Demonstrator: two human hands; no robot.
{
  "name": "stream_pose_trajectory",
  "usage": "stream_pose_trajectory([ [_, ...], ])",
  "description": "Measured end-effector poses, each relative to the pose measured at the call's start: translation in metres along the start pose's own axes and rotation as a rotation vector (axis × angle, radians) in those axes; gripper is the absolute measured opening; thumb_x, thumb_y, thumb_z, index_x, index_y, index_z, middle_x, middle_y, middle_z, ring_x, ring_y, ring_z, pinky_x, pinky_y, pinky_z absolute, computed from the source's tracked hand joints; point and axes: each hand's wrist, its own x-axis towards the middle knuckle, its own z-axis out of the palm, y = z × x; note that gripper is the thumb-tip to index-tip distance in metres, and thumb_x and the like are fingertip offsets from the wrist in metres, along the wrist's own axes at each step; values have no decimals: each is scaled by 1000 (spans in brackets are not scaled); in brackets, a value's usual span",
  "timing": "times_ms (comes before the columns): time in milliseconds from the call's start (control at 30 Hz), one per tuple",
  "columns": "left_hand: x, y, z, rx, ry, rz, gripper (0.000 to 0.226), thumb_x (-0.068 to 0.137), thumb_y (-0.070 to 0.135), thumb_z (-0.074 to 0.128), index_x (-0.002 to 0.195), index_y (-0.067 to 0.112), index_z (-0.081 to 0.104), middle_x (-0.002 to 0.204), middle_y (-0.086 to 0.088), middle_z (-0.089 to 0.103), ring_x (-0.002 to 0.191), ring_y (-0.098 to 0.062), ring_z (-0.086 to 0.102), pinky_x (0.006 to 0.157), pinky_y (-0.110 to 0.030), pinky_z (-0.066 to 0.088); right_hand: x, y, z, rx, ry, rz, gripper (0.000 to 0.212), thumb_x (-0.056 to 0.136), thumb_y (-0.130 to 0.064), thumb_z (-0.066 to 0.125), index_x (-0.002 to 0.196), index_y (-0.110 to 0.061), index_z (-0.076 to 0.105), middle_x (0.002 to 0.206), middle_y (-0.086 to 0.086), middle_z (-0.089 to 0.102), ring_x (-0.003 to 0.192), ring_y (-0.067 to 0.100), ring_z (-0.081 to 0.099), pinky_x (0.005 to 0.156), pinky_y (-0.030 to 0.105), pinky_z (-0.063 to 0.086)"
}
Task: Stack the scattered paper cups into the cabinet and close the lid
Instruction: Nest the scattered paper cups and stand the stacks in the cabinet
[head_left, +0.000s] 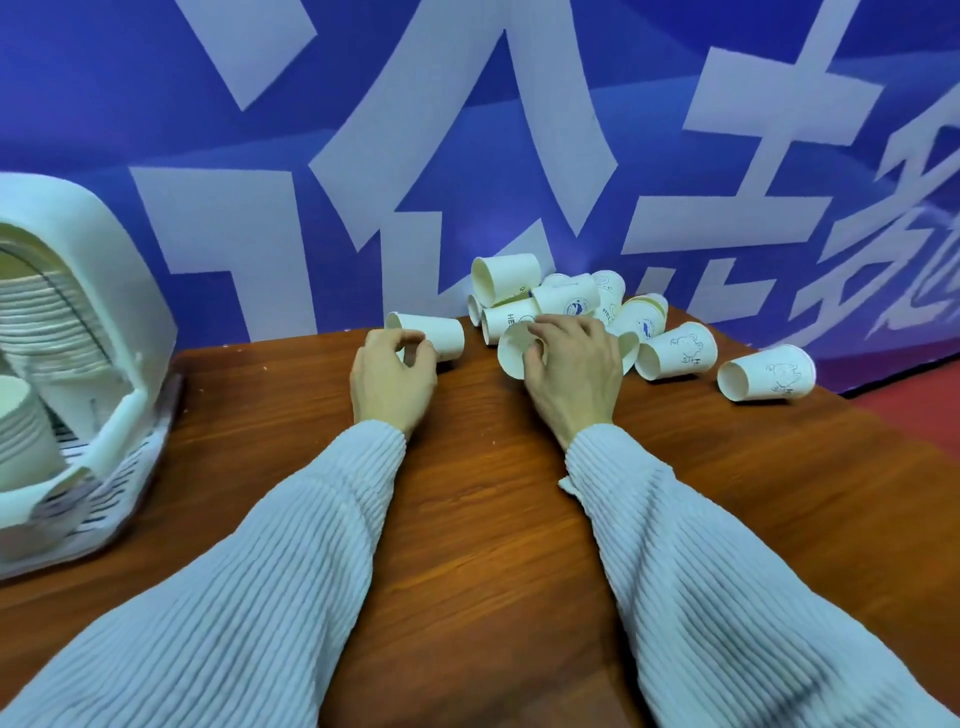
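A cup lying on its side (434, 336) near the far edge of the wooden table (483, 519) is gripped at its rim by the left hand (390, 382), fingers curled round the open end. A second cup (514, 349), mouth turned toward the camera, is held by the right hand (574, 371), thumb and fingers curled over its rim and wall. Behind the right hand, a pile of tipped paper cups (550, 299) is heaped against the blue banner (467, 130) at the table's far edge. Two more cups are seen on their sides toward the far right corner: a bear-print cup (678, 351) just beside the pile and a last cup (769, 373) apart from it. The white cabinet (78, 312) is set at the left edge, lid raised, with nested cup stacks (47, 322) seen inside. Ribbed pale sleeves (701, 571) cover both forearms.
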Motion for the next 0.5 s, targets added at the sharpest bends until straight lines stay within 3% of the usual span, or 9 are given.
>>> stream_pose_trajectory([
  [133, -34, 8, -33, 64, 50, 107, 26, 98, 15, 60, 122, 14, 68, 123, -5, 63, 115, -21, 59, 98, -37, 51, -18, -20, -19, 157, 80, 41, 29, 90, -13, 60, 110, -21, 79, 117, -9, 75, 104, 22, 61, 88, 39, 50],
  [333, -60, 20, -88, 142, 58, 293, 26, 99, 7, 56, 121, 13, 68, 124, -5, 63, 114, -23, 61, 96, -33, 50, -41, -54, -48, 429, 43, 134, 27, 91, -7, 58, 107, -17, 77, 111, -3, 74, 106, 18, 66, 95, 40, 53],
  [500, -74, 34, -133, 154, 83, 346, 26, 99, 5, 56, 120, 14, 68, 122, -6, 64, 113, -24, 61, 92, -27, 47, -48, -88, -71, 536, 59, 233, 22, 90, -10, 60, 102, -22, 74, 100, -9, 71, 87, 9, 63, 86, 34, 53],
])
